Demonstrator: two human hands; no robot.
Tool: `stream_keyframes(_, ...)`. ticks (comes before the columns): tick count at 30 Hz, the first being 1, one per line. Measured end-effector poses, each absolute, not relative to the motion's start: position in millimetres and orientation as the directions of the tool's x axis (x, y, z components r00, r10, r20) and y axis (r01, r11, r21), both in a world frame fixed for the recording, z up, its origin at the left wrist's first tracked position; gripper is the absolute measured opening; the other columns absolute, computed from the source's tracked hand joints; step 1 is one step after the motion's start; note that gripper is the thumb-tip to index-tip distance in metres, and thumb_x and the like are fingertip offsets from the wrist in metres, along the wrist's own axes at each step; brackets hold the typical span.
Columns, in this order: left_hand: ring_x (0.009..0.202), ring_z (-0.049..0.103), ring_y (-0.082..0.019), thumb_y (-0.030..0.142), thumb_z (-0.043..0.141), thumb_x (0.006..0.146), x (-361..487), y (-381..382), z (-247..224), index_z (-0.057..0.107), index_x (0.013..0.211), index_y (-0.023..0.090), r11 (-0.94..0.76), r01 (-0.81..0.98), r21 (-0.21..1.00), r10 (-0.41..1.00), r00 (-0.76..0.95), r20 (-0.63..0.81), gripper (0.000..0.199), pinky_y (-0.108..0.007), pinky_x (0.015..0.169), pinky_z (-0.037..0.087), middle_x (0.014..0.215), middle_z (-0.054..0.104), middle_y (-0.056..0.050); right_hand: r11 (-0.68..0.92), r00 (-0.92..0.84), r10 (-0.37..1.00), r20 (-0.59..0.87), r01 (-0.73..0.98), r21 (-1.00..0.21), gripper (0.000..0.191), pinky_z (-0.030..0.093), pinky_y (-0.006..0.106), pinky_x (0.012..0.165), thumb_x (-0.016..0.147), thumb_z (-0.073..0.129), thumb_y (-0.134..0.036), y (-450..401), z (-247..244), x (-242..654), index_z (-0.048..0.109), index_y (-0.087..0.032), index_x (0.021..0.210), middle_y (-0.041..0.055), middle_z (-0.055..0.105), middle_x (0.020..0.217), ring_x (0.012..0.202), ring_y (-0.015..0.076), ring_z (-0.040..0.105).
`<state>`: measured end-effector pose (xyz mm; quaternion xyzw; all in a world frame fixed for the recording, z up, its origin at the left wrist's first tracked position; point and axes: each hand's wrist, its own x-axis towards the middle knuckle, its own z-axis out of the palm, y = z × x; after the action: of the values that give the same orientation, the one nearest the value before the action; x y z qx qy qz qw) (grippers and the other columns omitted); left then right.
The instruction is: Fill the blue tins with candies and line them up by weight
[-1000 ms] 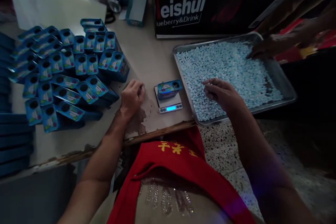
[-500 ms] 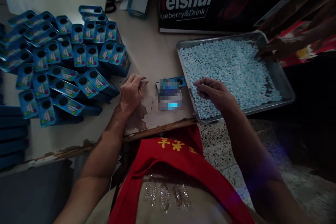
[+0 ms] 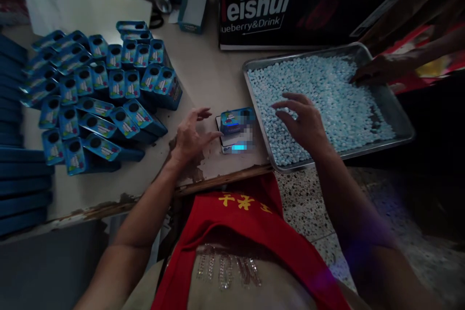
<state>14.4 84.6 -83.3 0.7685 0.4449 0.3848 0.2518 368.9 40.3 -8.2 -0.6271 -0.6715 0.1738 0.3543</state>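
Beat-up whitish table (image 3: 205,70), shallow silver metal tray (image 3: 402,128) at its right. Left hand (image 3: 192,136) is kinda spread just beside a small pale digital scale (image 3: 227,148) with a blue printed rectangular box (image 3: 230,122) on top; right hand (image 3: 304,120) spread too, over tiny pale-blue pellets (image 3: 308,80).
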Motion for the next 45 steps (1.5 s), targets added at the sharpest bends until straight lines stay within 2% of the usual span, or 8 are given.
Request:
stream_keyframes(6,0.117,0.082,-0.027,0.037,0.093,0.098,53.0,78.9,-81.0,0.069,0.137,0.022,-0.414,0.491,0.766,0.899,0.351,0.261,0.048,-0.039,0.107,0.065,0.127,0.082,-0.01,-0.113,0.157,0.98,-0.122,-0.067,-0.991,0.031,0.039,0.025,0.055,0.103,0.08,-0.055,74.7,-17.0,329.5,0.075,-0.025,0.1,0.0007,0.071,0.082,0.061,0.0113,0.055)
stream_keyframes(10,0.115,0.079,-0.027,0.029,0.079,0.106,67.5,93.9,-49.2,0.072,0.136,0.021,-0.509,0.462,0.726,0.849,0.405,0.339,0.032,-0.04,0.105,0.065,0.124,0.081,-0.01,-0.241,0.117,0.947,-0.299,-0.355,-0.903,0.034,0.047,0.022,0.062,0.101,0.084,-0.054,83.8,-20.8,308.1,0.075,-0.022,0.095,0.0012,0.071,0.085,0.071,0.0119,0.063)
stream_keyframes(18,0.127,0.068,-0.033,0.019,0.054,0.113,105.9,128.6,12.9,0.082,0.14,0.035,-0.758,0.617,0.211,0.615,0.571,0.544,0.041,-0.053,0.117,0.054,0.135,0.079,-0.01,-0.249,0.021,0.909,-0.416,-0.773,-0.583,0.038,0.065,0.03,0.083,0.121,0.05,-0.039,93.1,-8.7,305.5,0.079,-0.021,0.106,0.0082,0.08,0.109,0.095,0.0182,0.075)
stream_keyframes(26,0.118,0.073,-0.03,0.034,0.079,0.105,101.2,142.6,-24.0,0.083,0.125,0.028,-0.559,0.544,0.626,0.828,0.317,0.463,0.021,-0.044,0.111,0.057,0.122,0.081,-0.008,-0.305,-0.088,0.882,-0.463,-0.856,-0.418,0.014,0.073,0.03,0.082,0.111,0.067,-0.028,97.5,-23.8,317.0,0.075,-0.022,0.101,0.0059,0.082,0.098,0.093,0.0201,0.08)
stream_keyframes(34,0.101,0.078,-0.02,0.042,0.107,0.075,81.3,94.0,-39.4,0.076,0.119,0.022,-0.061,0.017,0.998,0.988,0.146,0.058,0.057,-0.029,0.096,0.064,0.109,0.081,-0.001,-0.253,-0.021,0.927,-0.374,-0.77,-0.585,0.028,0.071,0.031,0.108,0.094,0.067,-0.008,92.7,-36.6,324.3,0.079,-0.022,0.114,0.0089,0.088,0.117,0.12,0.0206,0.084)
stream_keyframes(38,0.099,0.079,-0.02,0.042,0.107,0.073,78.6,68.5,-53.7,0.076,0.115,0.022,0.003,-0.008,1.0,0.991,0.134,-0.002,0.055,-0.029,0.094,0.066,0.107,0.082,-0.002,-0.274,-0.027,0.933,-0.359,-0.7,-0.66,0.012,0.07,0.02,0.075,0.095,0.081,-0.02,93.4,-41.0,332.7,0.078,-0.024,0.106,0.0044,0.084,0.1,0.087,0.0147,0.081)
stream_keyframes(41,0.1,0.08,-0.021,0.047,0.107,0.073,77.4,62.1,-67.7,0.076,0.119,0.024,-0.007,-0.026,1.0,0.995,0.099,0.01,0.06,-0.032,0.095,0.069,0.109,0.082,-0.003,-0.319,-0.073,0.929,-0.363,-0.654,-0.686,0.021,0.044,0.016,0.042,0.092,0.093,-0.035,94.2,-45.9,340.4,0.075,-0.025,0.098,-0.0038,0.069,0.075,0.052,0.0073,0.053)
stream_keyframes(45,0.127,0.08,-0.028,0.049,0.106,0.08,67.5,63.1,-74.3,0.072,0.143,0.029,-0.132,0.033,0.991,0.986,0.11,0.128,0.075,-0.043,0.115,0.067,0.136,0.08,-0.01,-0.289,-0.014,0.942,-0.336,-0.546,-0.786,0.036,0.03,0.019,0.041,0.087,0.099,-0.048,94.8,-50.5,344.0,0.072,-0.026,0.098,-0.0079,0.054,0.066,0.048,0.0074,0.038)
